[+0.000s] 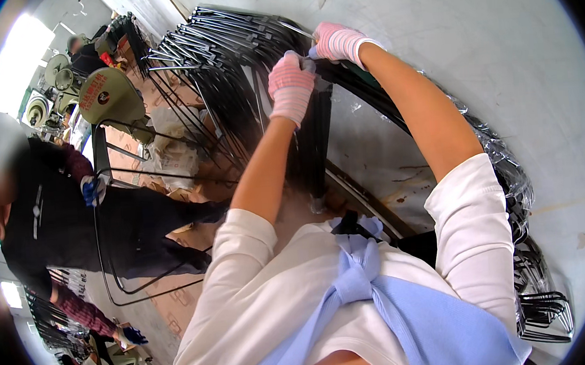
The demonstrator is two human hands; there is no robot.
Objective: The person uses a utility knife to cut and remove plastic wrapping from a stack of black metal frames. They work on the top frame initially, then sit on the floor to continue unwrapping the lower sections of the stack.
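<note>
My left hand (291, 87), in a pink-and-white striped glove with grey fingertips, is closed at the end of a bundle of black metal tubes. My right hand (338, 42), gloved the same way, is closed just beyond it to the right. Both seem to grip a black metal tube frame (357, 86) whose dark bars run down to the right beneath my right forearm. The exact part inside my fingers is hidden. Left of my hands stands a dense stack of black metal frames (222, 45), their bent ends packed side by side.
At left, a person in dark clothes (71, 211) with blue-and-white gloves holds a bent black tube frame (99, 243). Behind are a green machine (114, 100) and another person. White plastic bags (171, 150) lie on the floor. Plastic-wrapped frames (509, 174) line the pale wall (500, 46) at right.
</note>
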